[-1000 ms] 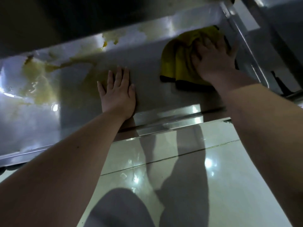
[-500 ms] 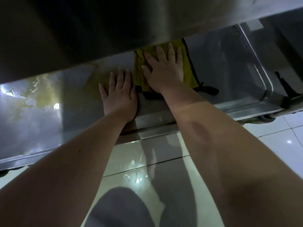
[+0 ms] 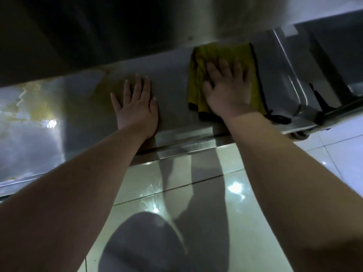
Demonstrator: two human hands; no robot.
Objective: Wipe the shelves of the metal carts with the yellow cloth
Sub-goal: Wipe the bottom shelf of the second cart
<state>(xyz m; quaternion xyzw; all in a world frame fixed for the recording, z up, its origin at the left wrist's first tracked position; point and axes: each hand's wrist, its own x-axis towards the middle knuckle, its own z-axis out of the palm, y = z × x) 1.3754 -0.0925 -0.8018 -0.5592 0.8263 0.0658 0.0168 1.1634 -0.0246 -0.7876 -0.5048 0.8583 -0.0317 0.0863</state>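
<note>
Pressing down flat with the right hand (image 3: 228, 89), fingers straight and spread wide over the yellow cloth (image 3: 232, 53), pinching none of it. Covering the right part of the cart's lower shelf (image 3: 172, 91) with that black-edged cloth, bunched along its left side. Resting the left hand (image 3: 135, 110) palm-down on bare metal left of the cloth, apart from it, fingers straight. Showing yellowish smears (image 3: 35, 107) further left, beneath the upper shelf (image 3: 117, 32), above glossy floor tiles (image 3: 216, 193).

Forearms (image 3: 78, 193) bare down to the left hand (image 3: 135, 112) and right hand (image 3: 229, 91); fingernails (image 3: 137, 75) look plain, though light is dim.
</note>
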